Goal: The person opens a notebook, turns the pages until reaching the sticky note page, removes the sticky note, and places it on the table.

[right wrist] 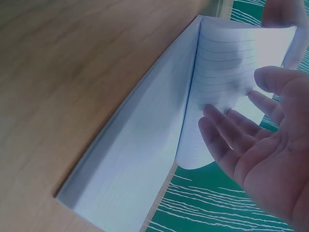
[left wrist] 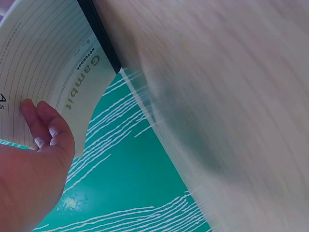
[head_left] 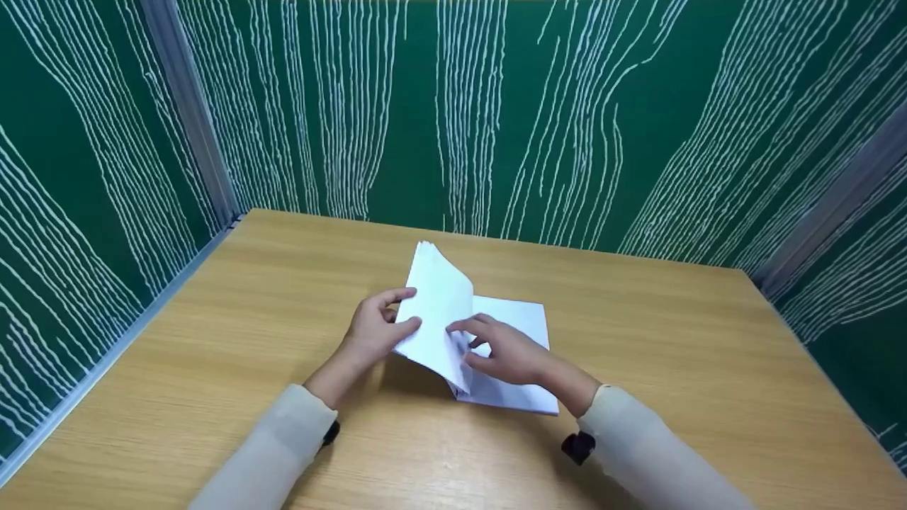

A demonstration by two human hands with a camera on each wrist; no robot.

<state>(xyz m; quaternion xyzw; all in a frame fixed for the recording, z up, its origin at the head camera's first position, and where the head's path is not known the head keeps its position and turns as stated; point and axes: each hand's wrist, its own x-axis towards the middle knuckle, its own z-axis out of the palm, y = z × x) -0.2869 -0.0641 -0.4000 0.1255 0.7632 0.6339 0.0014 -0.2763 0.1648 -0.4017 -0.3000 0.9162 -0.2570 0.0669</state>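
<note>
An open notebook [head_left: 436, 290] with ruled white pages lies on the table, its left part lifted and curving up. My left hand [head_left: 372, 322] grips the raised part at its outer edge, thumb on the page and fingers behind. In the left wrist view, the outer cover [left wrist: 72, 82] reads "Gambit", "NOTEBOOK" and "A5", beside a dark spine. My right hand [head_left: 510, 350] reaches over the fold with fingers spread and slightly bent, the fingertips at the lifted page. Under it, the right-hand pages [head_left: 523, 322] lie flat.
The wooden table [head_left: 673, 354] spreads around the notebook. Behind and at the sides stand green panels [head_left: 411, 142] with wavy white lines, joined by grey posts [head_left: 195, 106]. A black device [head_left: 579, 448] sits under the right sleeve.
</note>
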